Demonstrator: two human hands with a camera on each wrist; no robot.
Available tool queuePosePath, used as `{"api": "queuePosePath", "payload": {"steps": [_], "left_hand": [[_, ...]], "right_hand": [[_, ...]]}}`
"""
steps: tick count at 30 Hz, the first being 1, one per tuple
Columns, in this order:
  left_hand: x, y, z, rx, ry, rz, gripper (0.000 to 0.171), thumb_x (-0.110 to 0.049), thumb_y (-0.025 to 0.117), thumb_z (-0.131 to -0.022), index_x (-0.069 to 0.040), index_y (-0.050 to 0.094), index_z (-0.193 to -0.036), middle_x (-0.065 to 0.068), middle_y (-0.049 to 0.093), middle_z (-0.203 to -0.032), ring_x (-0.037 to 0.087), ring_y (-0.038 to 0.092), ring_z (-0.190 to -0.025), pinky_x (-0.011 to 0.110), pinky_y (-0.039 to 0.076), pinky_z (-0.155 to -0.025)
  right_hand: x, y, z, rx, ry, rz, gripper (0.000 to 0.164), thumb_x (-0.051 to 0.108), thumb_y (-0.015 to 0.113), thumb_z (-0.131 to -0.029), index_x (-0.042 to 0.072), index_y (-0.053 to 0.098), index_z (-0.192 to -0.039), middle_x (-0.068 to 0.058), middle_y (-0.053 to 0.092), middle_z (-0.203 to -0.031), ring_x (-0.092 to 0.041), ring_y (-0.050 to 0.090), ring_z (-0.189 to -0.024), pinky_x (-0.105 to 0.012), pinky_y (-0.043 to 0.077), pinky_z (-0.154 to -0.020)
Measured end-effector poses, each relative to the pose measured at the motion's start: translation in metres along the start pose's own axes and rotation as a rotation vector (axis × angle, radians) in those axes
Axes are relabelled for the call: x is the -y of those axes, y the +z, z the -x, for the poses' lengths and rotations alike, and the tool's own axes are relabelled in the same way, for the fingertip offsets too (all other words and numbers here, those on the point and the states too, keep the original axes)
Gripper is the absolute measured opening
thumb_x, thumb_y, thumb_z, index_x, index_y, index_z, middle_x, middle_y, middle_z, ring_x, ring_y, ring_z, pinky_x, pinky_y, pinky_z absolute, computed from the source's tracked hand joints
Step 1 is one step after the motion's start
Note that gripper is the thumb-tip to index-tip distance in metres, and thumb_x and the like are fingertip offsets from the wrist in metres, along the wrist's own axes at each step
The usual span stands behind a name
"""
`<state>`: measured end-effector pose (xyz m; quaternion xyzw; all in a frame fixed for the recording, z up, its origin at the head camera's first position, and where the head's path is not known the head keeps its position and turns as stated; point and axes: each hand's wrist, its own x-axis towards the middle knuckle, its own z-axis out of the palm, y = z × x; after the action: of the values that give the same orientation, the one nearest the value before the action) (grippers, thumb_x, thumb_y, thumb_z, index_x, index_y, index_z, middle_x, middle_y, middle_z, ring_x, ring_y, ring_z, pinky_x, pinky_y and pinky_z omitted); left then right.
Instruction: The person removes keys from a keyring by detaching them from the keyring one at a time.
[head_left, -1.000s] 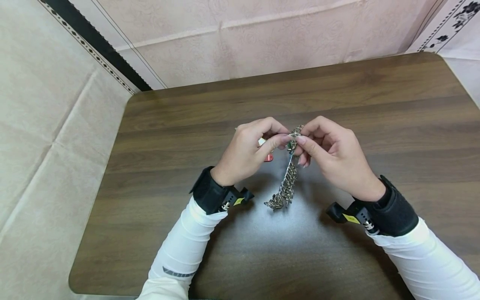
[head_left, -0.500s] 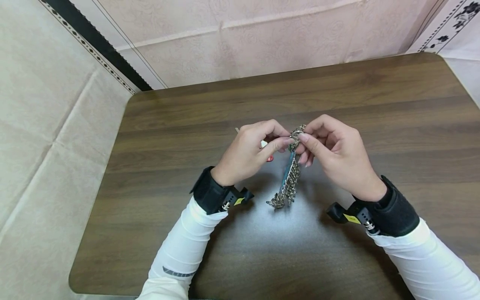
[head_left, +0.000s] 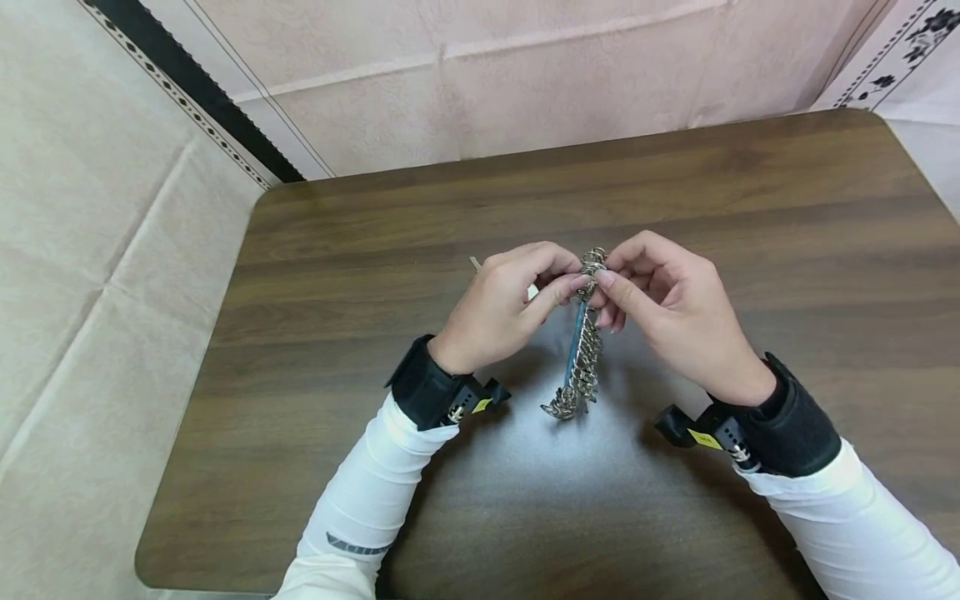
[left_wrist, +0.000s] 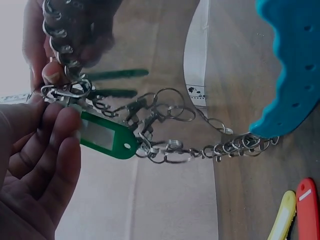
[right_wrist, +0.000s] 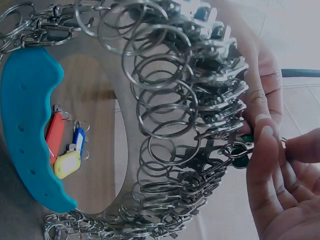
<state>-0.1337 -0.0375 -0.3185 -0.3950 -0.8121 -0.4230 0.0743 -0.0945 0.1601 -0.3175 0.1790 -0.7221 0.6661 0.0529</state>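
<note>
A large metal key hoop [head_left: 587, 358] hangs between both hands, strung with several small split rings [right_wrist: 167, 107] and clips, and fitted with a wavy blue handle [left_wrist: 295, 75]. My left hand [head_left: 498, 308] pinches the end of a green key tag [left_wrist: 107, 135] by its small metal fitting, close to the hoop's clips. Opposite it, my right hand [head_left: 667, 312] pinches a metal clip [right_wrist: 231, 152] on the hoop, thumb and forefinger together. Both sets of fingertips nearly meet. Fingers partly cover the exact joint of tag and clip.
On the brown wooden table [head_left: 337, 350] lie a red key tag [right_wrist: 55, 135], a yellow key tag [right_wrist: 67, 165] and a blue key tag [right_wrist: 78, 140], below the hoop. A pale cloth [head_left: 525, 75] hangs behind the table's far edge.
The hoop's lower end has swung slightly right, and more of the blue handle shows. The left hand has shifted a little right, covering the red tag in the head view.
</note>
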Motion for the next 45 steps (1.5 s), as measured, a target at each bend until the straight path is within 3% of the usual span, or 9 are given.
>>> {"api": "queuePosePath", "payload": {"steps": [7, 22, 31, 40, 45], "left_hand": [[0.0012, 0.0004, 0.0005, -0.056, 0.046, -0.009, 0.01, -0.012, 0.065, -0.099, -0.002, 0.068, -0.099, 0.004, 0.064, -0.088, 0.006, 0.055, -0.07, 0.018, 0.047, -0.062], [-0.0009, -0.002, 0.0006, -0.075, 0.075, 0.001, 0.008, -0.01, 0.064, -0.1, -0.001, 0.066, -0.098, 0.005, 0.062, -0.086, 0.004, 0.054, -0.063, 0.018, 0.048, -0.061], [-0.0012, -0.0028, 0.0009, -0.087, 0.088, -0.019, 0.008, -0.01, 0.066, -0.098, -0.002, 0.066, -0.097, 0.005, 0.061, -0.085, 0.009, 0.055, -0.077, 0.02, 0.046, -0.068], [0.0, -0.0032, 0.0015, -0.086, 0.09, -0.019, 0.009, -0.01, 0.065, -0.099, -0.002, 0.066, -0.097, 0.005, 0.064, -0.087, 0.01, 0.056, -0.079, 0.02, 0.046, -0.069], [-0.0002, -0.0036, 0.0, -0.052, 0.076, 0.009, 0.009, -0.011, 0.065, -0.099, -0.003, 0.067, -0.097, 0.003, 0.062, -0.085, 0.007, 0.055, -0.073, 0.021, 0.047, -0.066]], "right_hand": [[-0.0008, -0.0007, -0.0002, 0.033, -0.013, 0.03, 0.007, -0.003, 0.059, -0.099, -0.002, 0.062, -0.093, -0.01, 0.067, -0.078, -0.015, 0.065, -0.061, -0.024, 0.054, -0.057], [0.0014, -0.0022, 0.0006, 0.015, -0.02, 0.171, 0.005, -0.001, 0.063, -0.097, 0.0, 0.066, -0.094, -0.004, 0.064, -0.075, -0.012, 0.059, -0.06, -0.021, 0.05, -0.055], [0.002, -0.0033, 0.0006, 0.037, -0.043, 0.223, 0.007, -0.002, 0.063, -0.097, 0.003, 0.067, -0.094, -0.002, 0.063, -0.073, -0.012, 0.059, -0.058, -0.021, 0.049, -0.054], [0.0007, 0.0013, 0.0, 0.027, -0.054, 0.183, 0.008, -0.003, 0.06, -0.098, 0.001, 0.065, -0.093, -0.004, 0.059, -0.07, -0.013, 0.057, -0.057, -0.021, 0.048, -0.052], [-0.0016, 0.0028, 0.001, -0.009, -0.078, 0.168, 0.007, -0.004, 0.059, -0.098, -0.002, 0.064, -0.093, -0.008, 0.061, -0.071, -0.012, 0.059, -0.056, -0.021, 0.051, -0.053]]}}
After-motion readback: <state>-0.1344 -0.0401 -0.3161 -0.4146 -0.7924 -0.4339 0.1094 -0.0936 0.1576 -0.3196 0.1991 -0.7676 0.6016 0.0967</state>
